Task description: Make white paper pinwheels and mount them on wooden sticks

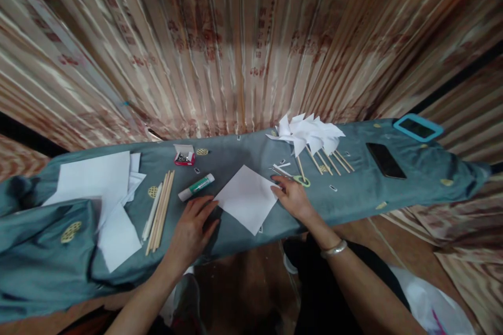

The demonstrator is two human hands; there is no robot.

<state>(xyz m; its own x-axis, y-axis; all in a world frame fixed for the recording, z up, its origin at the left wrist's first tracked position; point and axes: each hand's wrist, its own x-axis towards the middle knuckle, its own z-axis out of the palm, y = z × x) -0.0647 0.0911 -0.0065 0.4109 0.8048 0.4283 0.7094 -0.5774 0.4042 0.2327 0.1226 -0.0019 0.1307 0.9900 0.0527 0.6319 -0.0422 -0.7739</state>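
Observation:
A square sheet of white paper [247, 200] lies turned as a diamond on the cloth-covered table. At its left corner rest the fingertips of my left hand [195, 227], thumb apart. My right hand [293, 198] touches the right corner with its fingers stretched out. Just beyond that hand are scissors [302, 181] with a light green handle, partly hidden, and narrow white paper strips [281, 169]. A green and white glue stick [196, 187] lies above my left hand. White paper pinwheels [310, 133] on wooden sticks lie overlapped at the back right.
Left of my left hand lie wooden sticks [161, 214] and a white pen [152, 212]. Farther left are white paper sheets [94, 175]. A small red box [184, 156] holds metal pieces. A dark phone [385, 160] and a blue-framed object [418, 127] lie right. Curtains [243, 47] hang behind.

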